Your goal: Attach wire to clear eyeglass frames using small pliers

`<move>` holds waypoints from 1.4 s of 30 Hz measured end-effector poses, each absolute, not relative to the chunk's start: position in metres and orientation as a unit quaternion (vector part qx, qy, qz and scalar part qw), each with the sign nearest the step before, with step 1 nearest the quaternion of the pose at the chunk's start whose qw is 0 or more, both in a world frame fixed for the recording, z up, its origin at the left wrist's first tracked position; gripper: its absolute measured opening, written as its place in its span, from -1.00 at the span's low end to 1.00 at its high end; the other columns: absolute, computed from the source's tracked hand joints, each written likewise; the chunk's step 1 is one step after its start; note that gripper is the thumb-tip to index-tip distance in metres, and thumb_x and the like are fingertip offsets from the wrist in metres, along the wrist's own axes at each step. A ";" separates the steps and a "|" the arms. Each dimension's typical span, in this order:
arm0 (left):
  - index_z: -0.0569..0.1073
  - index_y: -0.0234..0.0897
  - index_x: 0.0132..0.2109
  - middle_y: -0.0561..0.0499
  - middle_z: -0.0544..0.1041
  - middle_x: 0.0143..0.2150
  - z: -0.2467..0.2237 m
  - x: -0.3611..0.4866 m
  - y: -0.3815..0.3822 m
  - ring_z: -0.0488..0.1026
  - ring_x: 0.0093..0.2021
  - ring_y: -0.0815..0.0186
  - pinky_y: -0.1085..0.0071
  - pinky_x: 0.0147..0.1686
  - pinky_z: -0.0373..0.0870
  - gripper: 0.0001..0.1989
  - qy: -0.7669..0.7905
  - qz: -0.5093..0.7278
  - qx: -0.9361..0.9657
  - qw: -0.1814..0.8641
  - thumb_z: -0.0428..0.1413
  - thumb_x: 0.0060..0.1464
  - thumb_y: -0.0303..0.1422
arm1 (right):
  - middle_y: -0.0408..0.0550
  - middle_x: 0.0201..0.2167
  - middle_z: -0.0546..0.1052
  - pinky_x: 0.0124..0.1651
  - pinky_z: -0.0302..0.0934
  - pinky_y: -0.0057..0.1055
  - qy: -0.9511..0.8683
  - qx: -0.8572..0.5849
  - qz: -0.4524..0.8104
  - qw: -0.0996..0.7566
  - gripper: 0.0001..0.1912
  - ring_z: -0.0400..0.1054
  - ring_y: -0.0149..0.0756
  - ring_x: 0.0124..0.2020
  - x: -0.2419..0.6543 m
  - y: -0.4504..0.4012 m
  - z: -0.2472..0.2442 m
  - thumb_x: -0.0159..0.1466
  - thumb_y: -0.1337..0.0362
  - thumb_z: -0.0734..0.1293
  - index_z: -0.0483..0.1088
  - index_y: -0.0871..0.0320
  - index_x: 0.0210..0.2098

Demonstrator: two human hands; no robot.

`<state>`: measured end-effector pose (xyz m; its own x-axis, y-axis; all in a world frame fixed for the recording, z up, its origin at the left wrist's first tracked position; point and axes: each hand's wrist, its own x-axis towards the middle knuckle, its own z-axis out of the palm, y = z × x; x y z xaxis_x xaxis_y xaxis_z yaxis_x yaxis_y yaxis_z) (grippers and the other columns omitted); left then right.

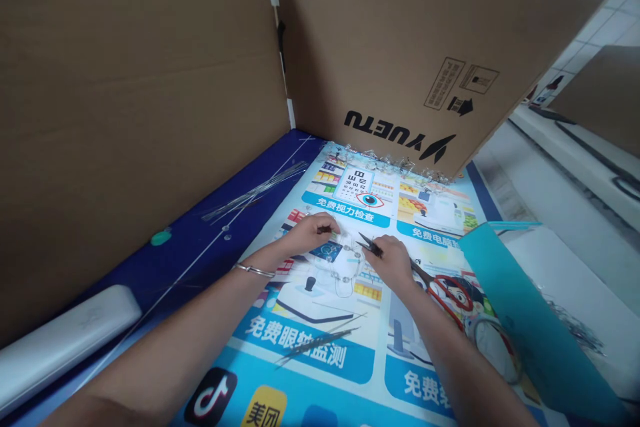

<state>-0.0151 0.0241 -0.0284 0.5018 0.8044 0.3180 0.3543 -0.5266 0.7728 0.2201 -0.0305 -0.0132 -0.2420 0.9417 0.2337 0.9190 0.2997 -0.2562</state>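
Observation:
My left hand (311, 233) pinches the edge of a transparent plastic cut-out (344, 267), which lies on a printed poster (350, 197). A thin metal bangle (255, 271) circles my left wrist. My right hand (391, 262) grips dark pointed scissors (369, 244), their tips reaching toward the cut-out's edge. The scissors' handle end is partly hidden by my fingers. Thin clear plastic strips (315, 343) lie on the poster below my hands, and crumpled clear scraps (385, 163) gather along its far edge.
Large cardboard sheets (140, 93) stand at the left and far side. A bundle of clear strips (255, 191) lies on the dark blue surface (170, 267), near a white bar (65, 340). A teal folder (525, 320) leans on the right, with a tiled floor (595, 33) beyond.

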 end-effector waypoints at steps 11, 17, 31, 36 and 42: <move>0.45 -0.29 -0.31 0.01 0.45 -0.29 -0.030 -0.016 0.025 0.39 -0.25 0.38 0.47 -0.21 0.30 -0.83 0.342 0.316 0.815 0.346 0.01 -0.06 -0.55 | -0.13 -0.52 0.35 -0.33 -0.09 -0.45 -0.790 -0.590 0.033 0.164 -0.71 0.18 -0.34 -0.37 0.220 -0.029 -0.014 0.16 0.07 0.22 0.28 0.15 -0.54; 0.46 -0.28 -0.30 0.01 0.45 -0.30 -0.028 -0.015 0.025 0.39 -0.25 0.37 0.45 -0.20 0.31 -0.82 0.348 0.313 0.812 0.349 0.01 -0.06 -0.54 | -0.14 -0.52 0.35 -0.33 -0.09 -0.45 -0.790 -0.590 0.033 0.165 -0.71 0.18 -0.34 -0.37 0.220 -0.030 -0.013 0.16 0.07 0.23 0.28 0.15 -0.54; 0.47 -0.28 -0.29 0.01 0.46 -0.30 -0.026 -0.016 0.025 0.39 -0.23 0.37 0.45 -0.17 0.29 -0.82 0.345 0.321 0.806 0.359 0.01 -0.03 -0.52 | -0.13 -0.52 0.35 -0.32 -0.08 -0.45 -0.789 -0.593 0.038 0.158 -0.71 0.19 -0.34 -0.37 0.219 -0.029 -0.012 0.15 0.06 0.23 0.30 0.15 -0.54; 0.47 -0.29 -0.31 0.01 0.45 -0.31 -0.025 -0.016 0.025 0.39 -0.24 0.37 0.45 -0.17 0.29 -0.82 0.353 0.316 0.806 0.356 -0.01 -0.01 -0.51 | -0.12 -0.51 0.35 -0.31 -0.08 -0.45 -0.790 -0.591 0.036 0.157 -0.71 0.19 -0.33 -0.36 0.219 -0.029 -0.013 0.15 0.06 0.23 0.31 0.15 -0.51; 0.47 -0.28 -0.30 0.02 0.46 -0.30 -0.025 -0.015 0.025 0.38 -0.24 0.37 0.45 -0.18 0.29 -0.81 0.355 0.318 0.802 0.362 -0.02 -0.03 -0.52 | -0.13 -0.52 0.34 -0.32 -0.08 -0.45 -0.790 -0.592 0.029 0.156 -0.69 0.19 -0.35 -0.37 0.220 -0.029 -0.013 0.15 0.05 0.23 0.27 0.15 -0.55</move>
<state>-0.0152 0.0245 -0.0251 0.5470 0.7981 0.2527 0.3388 -0.4871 0.8050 0.2195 -0.0291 -0.0128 -0.2501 0.9448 0.2116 0.9265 0.2970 -0.2311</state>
